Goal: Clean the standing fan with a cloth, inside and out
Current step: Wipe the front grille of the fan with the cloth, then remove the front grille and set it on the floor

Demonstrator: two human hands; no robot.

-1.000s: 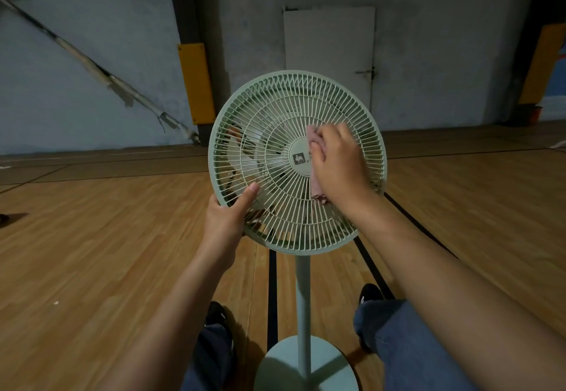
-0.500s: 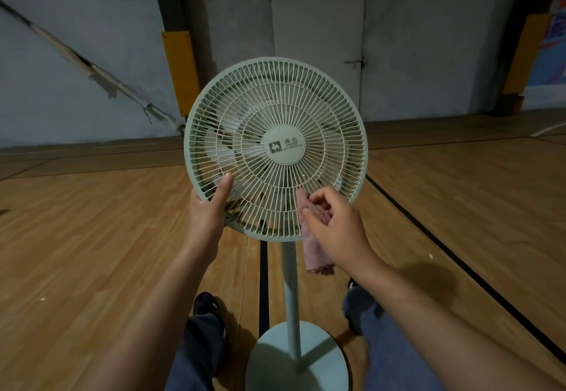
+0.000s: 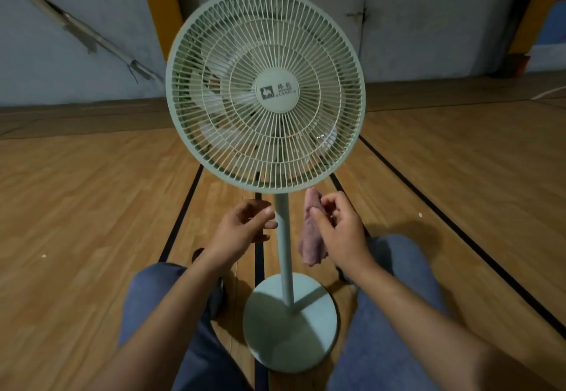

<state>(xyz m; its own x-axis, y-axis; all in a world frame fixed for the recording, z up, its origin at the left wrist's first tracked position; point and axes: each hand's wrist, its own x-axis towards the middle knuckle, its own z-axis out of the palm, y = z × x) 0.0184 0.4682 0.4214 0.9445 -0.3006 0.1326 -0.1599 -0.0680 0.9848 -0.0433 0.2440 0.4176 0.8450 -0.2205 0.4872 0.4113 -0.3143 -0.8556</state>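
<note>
Standing fan upright on wood floor. Left hand loosely curled, holding nothing, near pole. Right hand pinches pink cloth below grille.

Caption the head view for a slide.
Right hand holds pink cloth below the fan grille; left hand nears the pole.

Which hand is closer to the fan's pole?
Left. The left hand has its fingertips right beside the pole, seemingly touching it. The right hand, holding the pink cloth, hangs a little way off the pole's other side.
</note>
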